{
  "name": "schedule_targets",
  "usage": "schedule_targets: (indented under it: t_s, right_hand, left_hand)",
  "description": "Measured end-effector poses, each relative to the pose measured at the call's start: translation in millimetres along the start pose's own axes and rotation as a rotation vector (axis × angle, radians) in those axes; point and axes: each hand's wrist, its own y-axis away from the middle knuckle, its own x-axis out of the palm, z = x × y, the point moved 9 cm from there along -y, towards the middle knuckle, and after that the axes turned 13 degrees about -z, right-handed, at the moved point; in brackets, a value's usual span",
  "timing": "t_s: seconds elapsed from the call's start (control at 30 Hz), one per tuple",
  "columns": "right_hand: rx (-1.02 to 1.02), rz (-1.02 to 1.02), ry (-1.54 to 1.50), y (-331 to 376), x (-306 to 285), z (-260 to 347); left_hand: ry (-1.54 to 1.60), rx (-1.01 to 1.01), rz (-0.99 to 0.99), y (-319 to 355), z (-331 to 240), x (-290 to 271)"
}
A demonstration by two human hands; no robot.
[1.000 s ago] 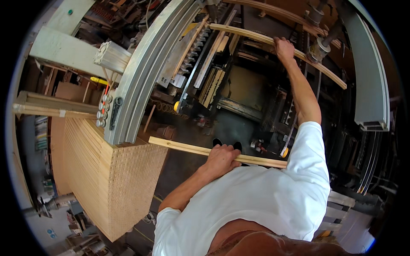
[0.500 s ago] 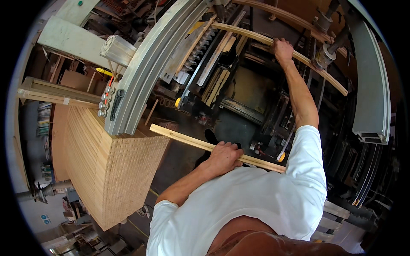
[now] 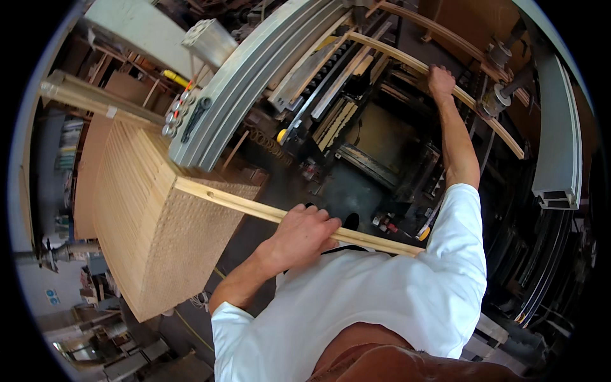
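Note:
My left hand [image 3: 302,234] is closed around a pale wooden strip [image 3: 248,206] held crosswise in front of my body. A small slot shows near the strip's left end, which overlaps the corner of a large stack of similar strips [image 3: 137,210]. Farther off, my right hand [image 3: 440,83] has its fingers curled over a second wooden strip [image 3: 394,54] that lies across the machine [image 3: 372,162]. That strip's right end passes beneath a vertical metal clamp cylinder [image 3: 493,102].
A curved-looking metal beam [image 3: 254,83] with push buttons [image 3: 177,114] and a black wrench-like tool [image 3: 195,119] runs along the left of the machine. Another grey metal beam [image 3: 557,127] stands at the right. A farther wooden strip [image 3: 439,28] crosses the back.
My left hand has moved left with its strip, whose end now reaches the stack's corner. My right hand stays on the far strip. The whole view has shifted slightly.

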Motion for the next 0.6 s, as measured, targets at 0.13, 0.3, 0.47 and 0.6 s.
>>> schedule_targets:
  t_s: [0.13, 0.3, 0.47, 0.6]
  right_hand:
    - [0.036, 0.018, 0.032, -9, 22, -7]
    - [0.134, 0.038, 0.001, -19, 22, -21]
    - [0.036, -0.126, -0.459, -5, -63, 62]
    - [0.042, -0.073, -0.889, 61, -157, 141]
  left_hand:
    - [-0.079, 0.042, -0.083, 15, -14, -8]
    - [-0.153, 0.037, -0.124, 49, -14, -34]
    - [-0.181, -0.15, -0.171, 140, 35, -85]
    - [-0.033, -0.505, -0.411, 284, 95, -150]
